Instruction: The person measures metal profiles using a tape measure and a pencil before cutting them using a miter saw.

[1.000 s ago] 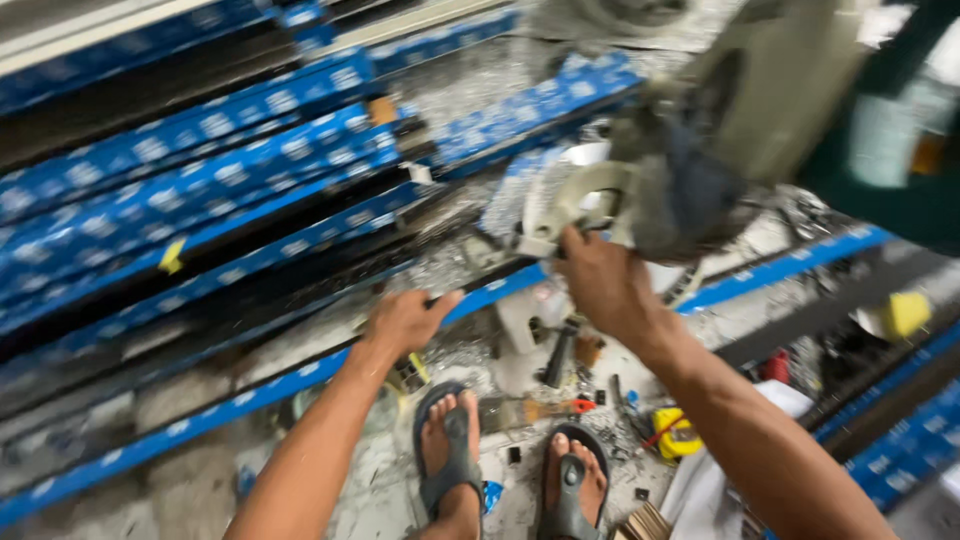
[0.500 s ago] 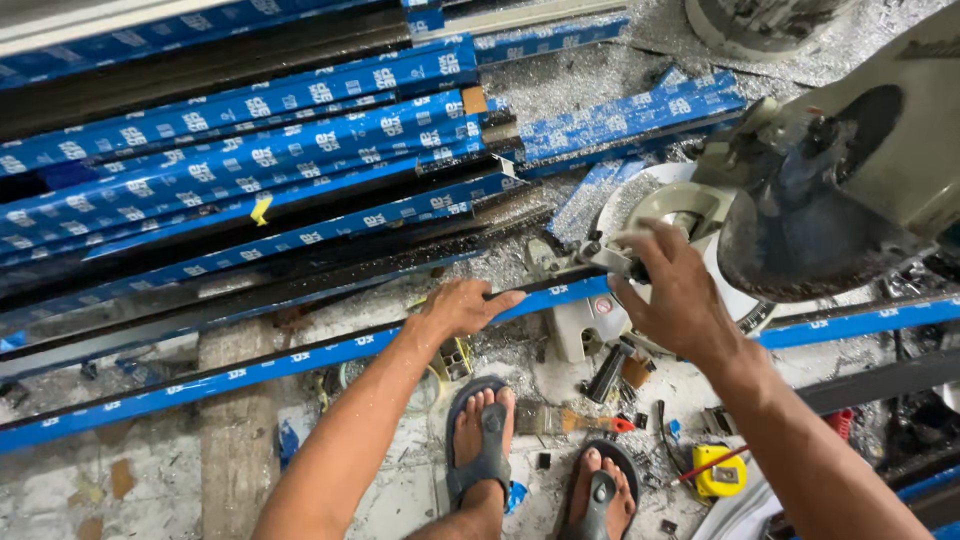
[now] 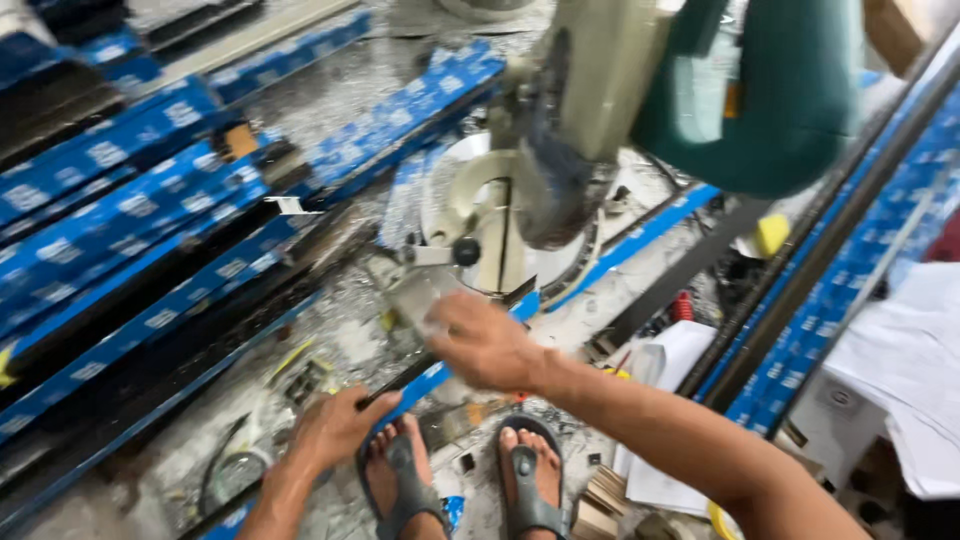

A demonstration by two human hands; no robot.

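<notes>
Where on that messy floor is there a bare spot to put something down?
One pale dusty patch lies bare between the round white saw base and the white paper sheets. Around the sandalled feet and both hands, left and right, scraps crowd the floor.

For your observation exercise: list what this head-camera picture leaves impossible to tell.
- Right hand: motion blur hides what its fingers touch.
- Left hand: fingers curl over a blue-wrapped bar; grip unclear.
- Mitre saw: top cut off by frame edge; blade hidden by guard.
- Papers: cropped at right.
</notes>
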